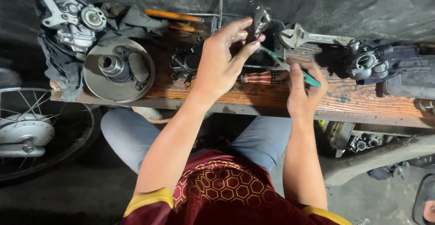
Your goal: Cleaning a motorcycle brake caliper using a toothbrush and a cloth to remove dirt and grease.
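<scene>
Wooden bench [344, 99], long, carrying all items; round metal clutch plate [118, 69] lying at its left end; adjustable wrench [312, 37] lying at rear right; left hand [224, 59] closing fingers on small dark metal part [259, 20], holding it above a black tray [272, 43]; right hand [302, 87] gripping green-handled tool [290, 68], tip pointing toward part

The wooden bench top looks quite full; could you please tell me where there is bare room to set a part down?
Bare wood shows along the near edge of the worn wooden bench, right of the right hand and below the grey carburettor. A thinner strip lies between the round metal clutch disc and the left hand. The left end and back edge are crowded.
</scene>
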